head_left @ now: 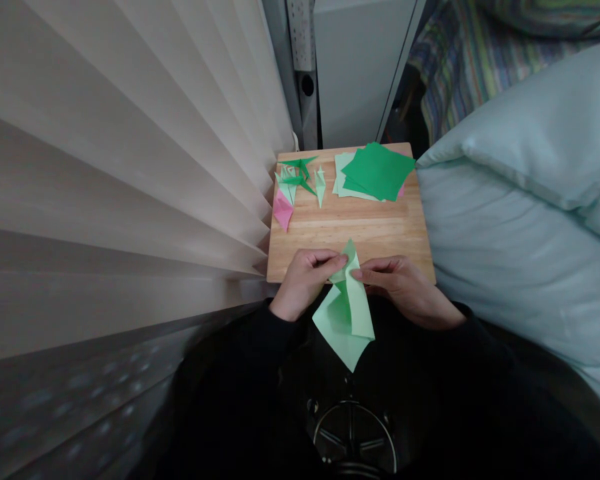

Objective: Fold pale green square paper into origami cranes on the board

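Note:
A light green sheet of origami paper (361,307), partly folded, hangs over the near edge of the small wooden table (330,230). My left hand (305,277) pinches it near its upper left side, thumb on top. On the right edge of the same paper, my right hand (405,283) grips with thumb above and fingers beneath. The lower flaps spread loosely below both hands, and its top corner points away from me.
Folded green paper pieces (299,177) and a pink one (283,211) lie at the table's back left. Dark green sheets (380,171) are stacked back right over pale ones. A pleated curtain (180,133) borders the left, pale bedding (520,220) the right.

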### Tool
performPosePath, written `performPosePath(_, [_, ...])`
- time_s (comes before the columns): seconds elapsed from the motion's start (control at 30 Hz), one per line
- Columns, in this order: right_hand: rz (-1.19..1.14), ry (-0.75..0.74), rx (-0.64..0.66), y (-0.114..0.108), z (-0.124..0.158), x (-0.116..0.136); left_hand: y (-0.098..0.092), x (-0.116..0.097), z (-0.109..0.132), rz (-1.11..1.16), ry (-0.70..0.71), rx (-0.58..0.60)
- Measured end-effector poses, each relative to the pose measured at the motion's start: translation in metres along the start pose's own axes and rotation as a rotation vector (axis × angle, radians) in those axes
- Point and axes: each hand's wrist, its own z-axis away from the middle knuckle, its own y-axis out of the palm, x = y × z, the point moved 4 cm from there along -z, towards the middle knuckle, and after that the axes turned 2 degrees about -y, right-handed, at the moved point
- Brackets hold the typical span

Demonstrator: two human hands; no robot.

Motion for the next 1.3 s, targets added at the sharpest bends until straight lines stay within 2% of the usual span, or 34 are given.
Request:
performPosePath(0.2, [0.116,-0.053,-0.008,-0.0006,-0.0012,0.0039,0.0025,-0.0006,0.0008,-0.054,-0.042,0.073])
performPosePath(0.53, [0.186,-0.058,0.020,0.0046,-0.0020,0.0050,-0.0032,0.0053,-0.0039,-0.068,-0.065,0.011])
performPosePath(1.0, [0.110,-0.075,0.033,0.0048,-0.0042,-0.0006,-0.0034,0.0043,-0.0034,0.003,-0.132,0.062])
performPosePath(1.3, [0.234,-0.230,-0.011,0.0013,-0.0073,-0.0002,-0.0044,0.0011,-0.0020,-0.061,-0.096,0.059])
